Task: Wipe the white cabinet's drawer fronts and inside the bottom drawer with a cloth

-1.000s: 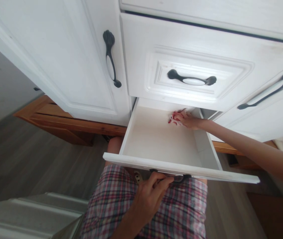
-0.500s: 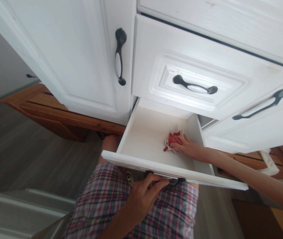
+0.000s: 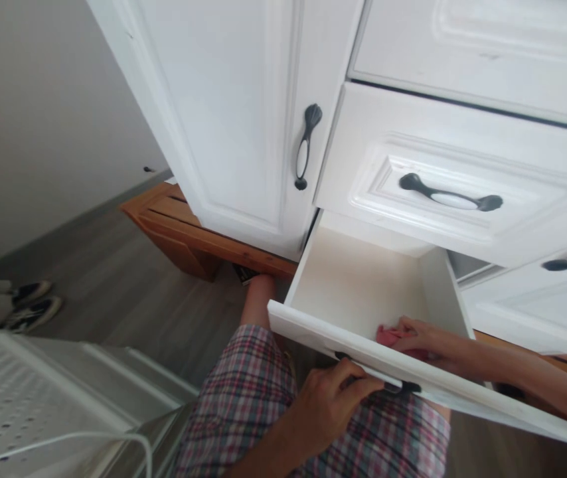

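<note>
A white drawer (image 3: 358, 279) is pulled out over my lap from the lowest part of a white cabinet front. Outside its front panel, my left hand (image 3: 321, 405) is closed around the dark drawer handle (image 3: 410, 386) with its pale middle. Inside, near the front right corner, my right hand (image 3: 425, 340) grips a crumpled red cloth (image 3: 387, 334) against the drawer bottom. Part of the cloth is hidden under my fingers and behind the front panel.
Above is a closed drawer with its own handle (image 3: 450, 196); to the left stands a closed cabinet door (image 3: 228, 113). A brown wooden base (image 3: 188, 232) runs beneath. A white perforated piece (image 3: 9, 398) and a cable (image 3: 99, 435) are at lower left. Beyond it show another person's sneakers (image 3: 34, 312).
My right hand has drawn the red cloth from the middle right of the drawer toward its front panel. My left hand stays on the handle. The view has shifted to the left.
</note>
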The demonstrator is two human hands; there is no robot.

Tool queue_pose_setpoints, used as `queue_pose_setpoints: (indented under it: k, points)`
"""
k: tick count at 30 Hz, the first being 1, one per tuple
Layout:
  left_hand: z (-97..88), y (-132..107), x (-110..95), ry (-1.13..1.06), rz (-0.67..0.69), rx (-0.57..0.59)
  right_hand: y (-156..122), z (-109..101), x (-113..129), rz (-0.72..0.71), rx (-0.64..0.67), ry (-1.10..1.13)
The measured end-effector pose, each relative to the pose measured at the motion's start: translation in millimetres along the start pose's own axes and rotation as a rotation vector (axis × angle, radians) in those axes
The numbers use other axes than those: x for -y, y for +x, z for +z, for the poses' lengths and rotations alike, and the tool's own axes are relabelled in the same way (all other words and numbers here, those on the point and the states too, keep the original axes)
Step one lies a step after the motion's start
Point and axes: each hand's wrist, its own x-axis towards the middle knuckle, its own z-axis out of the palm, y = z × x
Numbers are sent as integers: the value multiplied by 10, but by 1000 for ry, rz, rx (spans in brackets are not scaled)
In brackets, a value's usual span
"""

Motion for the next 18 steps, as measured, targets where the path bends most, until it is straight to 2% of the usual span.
queue_pose_setpoints:
  k: [3, 6, 11, 16, 18]
  points:
    - [-1, -1, -8, -28, -7, -19, -13, -21, 122, 36, 95, 163]
    - [12, -4, -18, -49, -2, -56, -1, -66, 242, 52, 131, 266]
    - [26, 13, -8, -50, 15, -97, 82, -134, 351, 47, 157, 314]
    - [17, 40, -7, -41, 43, -103, 178, -296, 526, 147, 148, 320]
    - [15, 37, -4, -13, 52, -121, 179, -356, 520, 173, 168, 396]
